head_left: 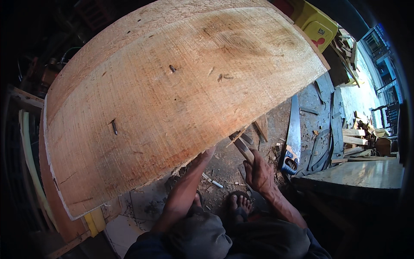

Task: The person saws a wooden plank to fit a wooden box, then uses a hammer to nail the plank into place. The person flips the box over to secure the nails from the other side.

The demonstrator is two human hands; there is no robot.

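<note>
A wide rough-sawn wooden plank [172, 99] fills most of the view, tilted up close to the camera, with two bent nails [114, 126] sticking out of its face. My left hand [207, 154] reaches under the plank's lower edge and is mostly hidden behind it. My right hand [258, 172] grips a wooden tool handle [243, 149] whose upper end disappears under the plank's edge; the tool's head is hidden.
A handsaw [293, 138] with a blue handle lies on the dusty ground to the right. Wood offcuts [358, 138] are scattered further right, beside a flat board [362, 175]. A yellow plastic object [317, 26] sits at the top right. My sandalled feet [239, 205] stand below.
</note>
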